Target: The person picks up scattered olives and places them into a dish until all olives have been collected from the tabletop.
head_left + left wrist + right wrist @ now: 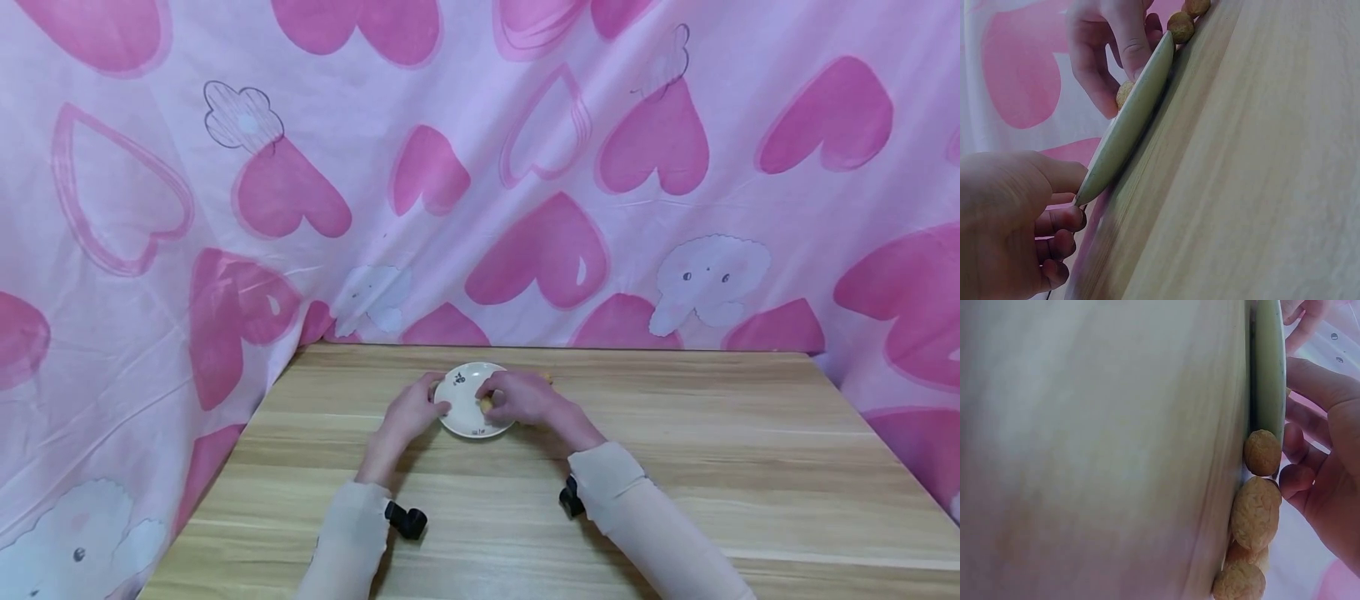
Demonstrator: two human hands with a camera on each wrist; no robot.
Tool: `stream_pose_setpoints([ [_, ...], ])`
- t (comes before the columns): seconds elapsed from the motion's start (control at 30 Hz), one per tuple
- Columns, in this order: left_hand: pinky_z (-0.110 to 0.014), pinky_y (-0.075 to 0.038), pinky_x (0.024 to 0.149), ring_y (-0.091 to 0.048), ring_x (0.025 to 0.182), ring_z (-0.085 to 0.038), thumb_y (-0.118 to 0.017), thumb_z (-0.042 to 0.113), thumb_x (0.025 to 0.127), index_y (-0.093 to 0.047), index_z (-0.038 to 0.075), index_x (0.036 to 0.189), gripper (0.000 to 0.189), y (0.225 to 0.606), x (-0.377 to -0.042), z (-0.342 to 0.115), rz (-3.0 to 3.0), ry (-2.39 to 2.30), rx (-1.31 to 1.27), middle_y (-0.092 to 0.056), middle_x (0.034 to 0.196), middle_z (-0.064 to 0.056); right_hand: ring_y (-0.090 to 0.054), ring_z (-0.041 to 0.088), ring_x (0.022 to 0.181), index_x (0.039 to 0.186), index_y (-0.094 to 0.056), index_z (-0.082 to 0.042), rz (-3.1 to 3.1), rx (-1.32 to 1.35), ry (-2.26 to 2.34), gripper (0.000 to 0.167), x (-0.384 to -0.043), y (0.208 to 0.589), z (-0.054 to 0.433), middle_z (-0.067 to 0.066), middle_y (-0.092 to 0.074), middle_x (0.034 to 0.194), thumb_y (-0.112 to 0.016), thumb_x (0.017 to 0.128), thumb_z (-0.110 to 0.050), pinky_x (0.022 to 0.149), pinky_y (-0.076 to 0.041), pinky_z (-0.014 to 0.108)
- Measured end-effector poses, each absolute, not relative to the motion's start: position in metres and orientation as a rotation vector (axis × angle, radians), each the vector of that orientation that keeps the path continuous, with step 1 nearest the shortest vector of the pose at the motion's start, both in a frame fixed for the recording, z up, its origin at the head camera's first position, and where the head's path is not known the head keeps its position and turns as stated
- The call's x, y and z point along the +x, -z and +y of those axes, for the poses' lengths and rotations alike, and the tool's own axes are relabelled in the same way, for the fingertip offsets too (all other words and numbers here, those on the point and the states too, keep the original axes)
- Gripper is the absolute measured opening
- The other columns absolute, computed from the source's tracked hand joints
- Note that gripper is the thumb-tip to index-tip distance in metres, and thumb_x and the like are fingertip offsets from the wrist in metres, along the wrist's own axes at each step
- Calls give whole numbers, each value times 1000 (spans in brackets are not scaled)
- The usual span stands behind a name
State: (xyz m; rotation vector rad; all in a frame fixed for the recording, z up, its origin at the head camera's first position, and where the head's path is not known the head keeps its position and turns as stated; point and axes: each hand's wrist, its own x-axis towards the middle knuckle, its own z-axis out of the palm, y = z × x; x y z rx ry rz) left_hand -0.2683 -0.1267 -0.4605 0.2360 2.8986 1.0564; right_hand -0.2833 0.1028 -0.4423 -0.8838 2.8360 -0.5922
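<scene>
A round white plate [468, 421] with small dark drawings lies on the wooden table. At its left rim my left hand [410, 410] grips the edge, as the left wrist view also shows, with several fingers curled beside the plate [1125, 134]. Over the plate's right part, my right hand [525, 398] pinches a tan, wrinkled walnut [486, 405] between thumb and fingers. That walnut [1124, 94] is low against the plate's inner surface; whether it touches is unclear. Several more walnuts [1255, 514] sit on the table just outside the plate, under and beside my right hand.
The wooden table [712, 467] reaches back to a pink curtain [495, 167] printed with hearts, which also hangs along both sides. Black wrist cameras [408, 522] are strapped at both sleeves.
</scene>
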Motion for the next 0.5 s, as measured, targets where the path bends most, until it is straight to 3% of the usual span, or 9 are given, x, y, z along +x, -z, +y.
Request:
stream_pose_setpoints([
  [0.33, -44, -49, 84, -62, 88, -21, -72, 24, 87, -54, 12, 141, 58, 460, -270, -125, 2905, -1047, 221, -69, 96, -7, -62, 13, 109, 114, -74, -27, 2848, -861, 675, 25, -275, 436, 115, -8, -67, 116, -70, 90, -31, 96, -48, 39],
  [0.5, -38, -47, 77, -58, 83, -19, -72, 25, 87, -52, 14, 142, 60, 462, -271, -125, 2893, -1048, 185, -65, 92, -4, -62, 10, 97, 112, -74, -27, 2859, -821, 725, 24, -271, 438, 128, -12, -66, 114, -70, 90, -32, 90, -49, 34],
])
